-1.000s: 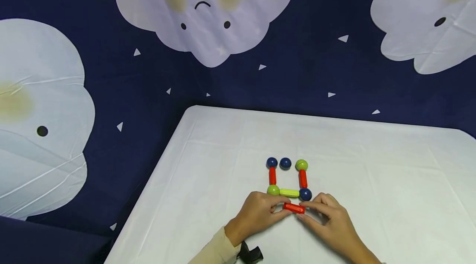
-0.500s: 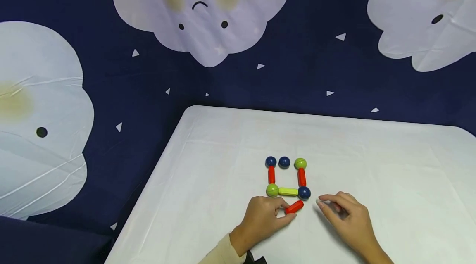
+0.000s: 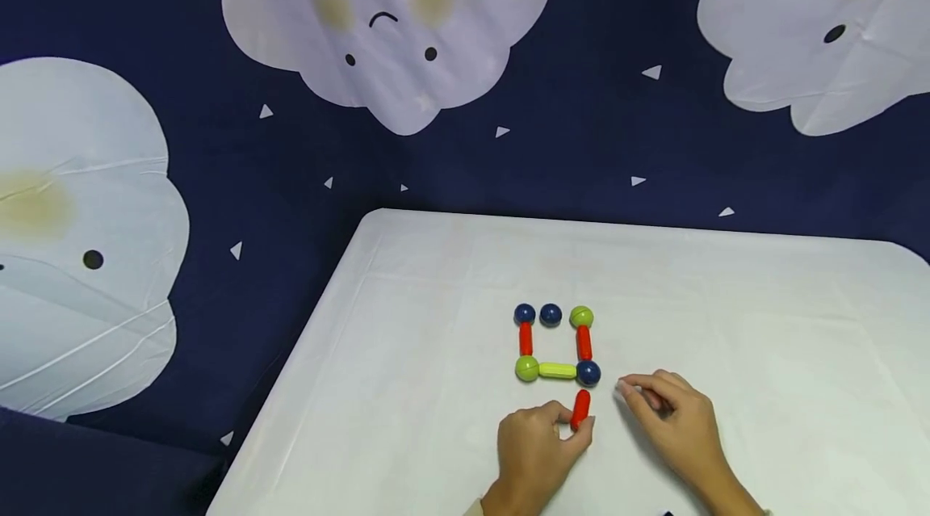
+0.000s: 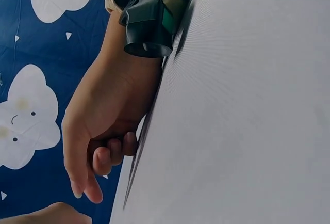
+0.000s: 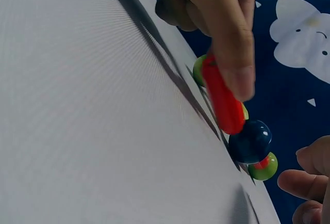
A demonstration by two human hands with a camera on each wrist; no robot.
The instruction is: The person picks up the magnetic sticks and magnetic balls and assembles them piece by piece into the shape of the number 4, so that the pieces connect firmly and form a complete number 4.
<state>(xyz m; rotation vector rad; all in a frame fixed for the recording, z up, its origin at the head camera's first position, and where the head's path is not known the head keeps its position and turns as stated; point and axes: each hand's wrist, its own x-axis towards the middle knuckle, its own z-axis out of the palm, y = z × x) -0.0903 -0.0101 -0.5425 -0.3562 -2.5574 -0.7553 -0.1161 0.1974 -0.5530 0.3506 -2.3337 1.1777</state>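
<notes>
Red rod point(image 3: 580, 409) in left hand point(image 3: 535, 451)

No text, label, brand, number or sign can be read in any of the views. Nothing is printed on the white cloth-covered table point(image 3: 726, 314), and no marking is seen on the coloured plastic rods and balls point(image 3: 555, 342) laid on it. Only pale cloud shapes with drawn faces and small white triangles are carried by the dark blue fabric backdrop point(image 3: 596, 136); no lettering is found there.
</notes>
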